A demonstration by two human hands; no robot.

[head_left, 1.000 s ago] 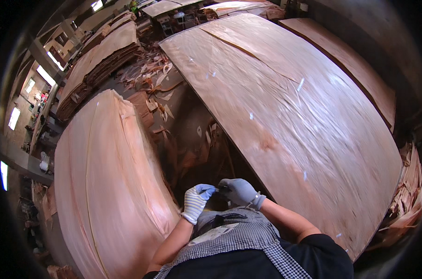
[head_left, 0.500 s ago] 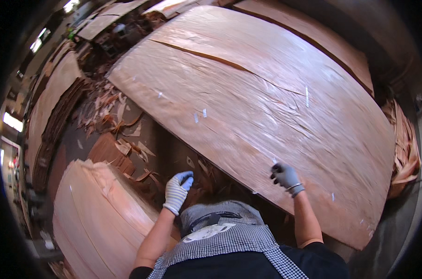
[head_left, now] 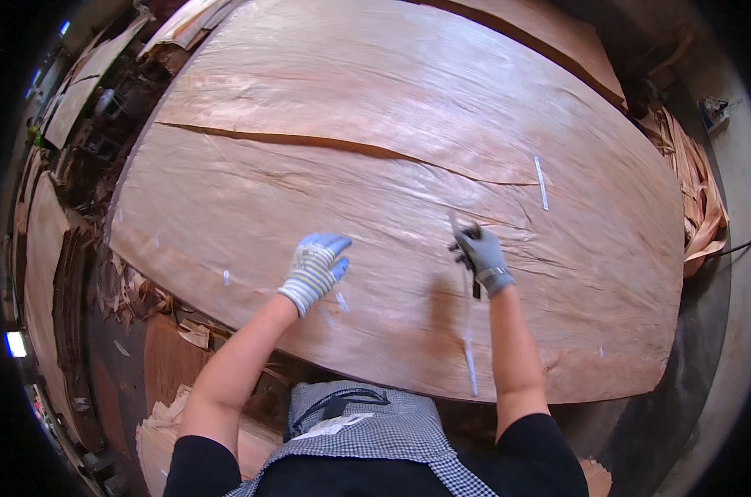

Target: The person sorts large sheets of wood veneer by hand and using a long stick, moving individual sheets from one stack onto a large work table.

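A large thin sheet of reddish wood veneer [head_left: 375, 124] lies flat in front of me, with a long split [head_left: 342, 147] running across it. My left hand [head_left: 316, 269], in a blue and striped glove, rests flat on the sheet with fingers spread. My right hand [head_left: 480, 255], in a grey glove, pinches the top end of a pale strip of tape [head_left: 469, 331] that runs down the veneer toward me, with a dark tool in the same grip. Another short strip of tape [head_left: 542, 183] sits over the split's right end.
Veneer scraps and broken pieces [head_left: 156, 298] lie on the floor at the left. More veneer stacks [head_left: 40, 248] stand at the far left and curled offcuts [head_left: 697, 190] at the right. A second sheet [head_left: 549, 41] lies beyond the top edge.
The view swung from the left stack onto the big sheet. Both hands moved from together at my chest out onto the veneer, and the right hand now holds a tape strip against it.
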